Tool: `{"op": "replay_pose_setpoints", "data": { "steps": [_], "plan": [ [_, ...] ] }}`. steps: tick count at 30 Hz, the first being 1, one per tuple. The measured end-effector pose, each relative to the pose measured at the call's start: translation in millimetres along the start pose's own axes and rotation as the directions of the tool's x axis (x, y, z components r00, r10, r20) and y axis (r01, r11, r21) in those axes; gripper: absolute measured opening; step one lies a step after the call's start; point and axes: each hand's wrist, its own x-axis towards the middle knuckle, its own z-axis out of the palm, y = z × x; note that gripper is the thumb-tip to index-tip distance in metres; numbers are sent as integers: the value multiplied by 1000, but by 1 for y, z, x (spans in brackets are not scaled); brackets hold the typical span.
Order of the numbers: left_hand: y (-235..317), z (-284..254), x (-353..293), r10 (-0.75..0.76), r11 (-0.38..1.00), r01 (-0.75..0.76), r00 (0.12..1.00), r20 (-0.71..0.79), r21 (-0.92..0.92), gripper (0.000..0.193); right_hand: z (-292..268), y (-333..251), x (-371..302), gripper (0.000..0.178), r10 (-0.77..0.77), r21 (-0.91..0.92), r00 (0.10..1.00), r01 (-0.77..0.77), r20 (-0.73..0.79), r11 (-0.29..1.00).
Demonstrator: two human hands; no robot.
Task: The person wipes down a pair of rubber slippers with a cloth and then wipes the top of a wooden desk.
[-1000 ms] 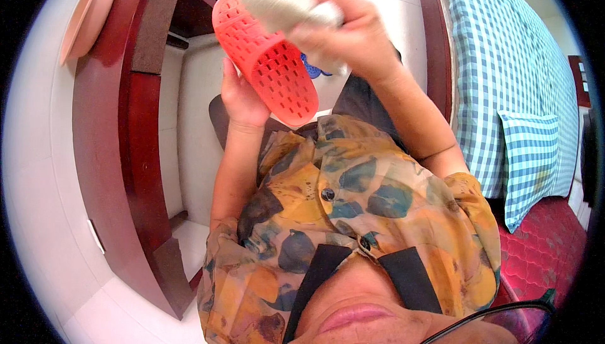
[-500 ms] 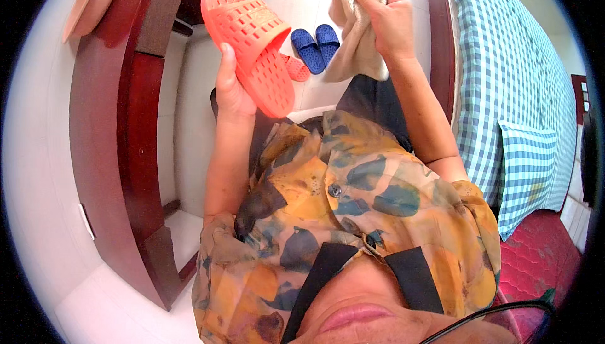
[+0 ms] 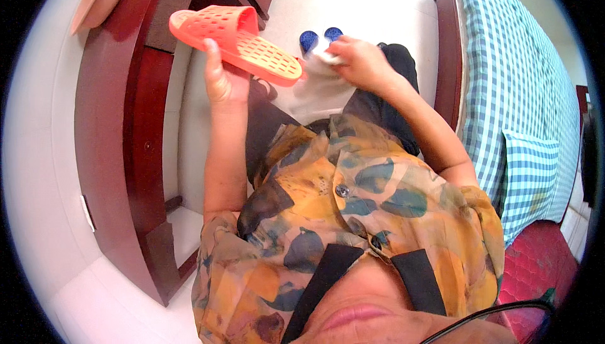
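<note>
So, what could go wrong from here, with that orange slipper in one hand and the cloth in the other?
Only the left hand holds the orange slipper, so it might twist loose and drop. The cloth, blurred in the right hand, could perhaps slip free and land on the floor.
</note>
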Motion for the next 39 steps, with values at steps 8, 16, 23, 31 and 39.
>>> {"op": "replay_pose_setpoints", "data": {
  "steps": [8,16,23,31,39],
  "plan": [
    [-10,9,2,-19,998,14,996,83,55,66,-57,-63,33,27,-272,508,843,505,-465,697],
    [-4,2,2,-22,996,23,1000,-17,88,61,4,-41,17,22,-453,377,865,501,-213,779],
    [7,-12,-3,-207,958,235,963,172,-166,69,-32,-8,4,39,512,856,858,-245,-27,455],
    [-7,7,-9,-156,971,160,987,40,-177,67,2,-83,47,27,-285,130,869,363,-404,923],
    [22,-22,9,-187,670,522,807,560,-528,101,23,-19,-18,24,84,611,990,0,-109,792]
  ]
}}
